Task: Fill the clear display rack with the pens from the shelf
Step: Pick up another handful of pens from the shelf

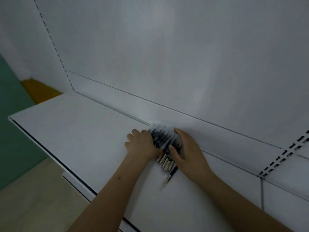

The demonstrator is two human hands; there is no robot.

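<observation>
A bunch of pens [161,138] with clear barrels, dark ink cores and pale label ends lies on the white shelf [80,131] close to its back panel. My left hand [142,145] presses against the bunch from the left, fingers curled. From the right, my right hand [185,148] cups the bunch, thumb laid across the pens. One separate pen [169,177] lies on the shelf just below the bunch, nearer to me. The image is blurred. No clear display rack is visible.
The shelf's front edge [50,154] runs diagonally at the left, with a lower shelf edge and beige floor [33,198] below it. A slotted upright [284,154] stands at the right. A white back panel [167,56] rises behind the pens.
</observation>
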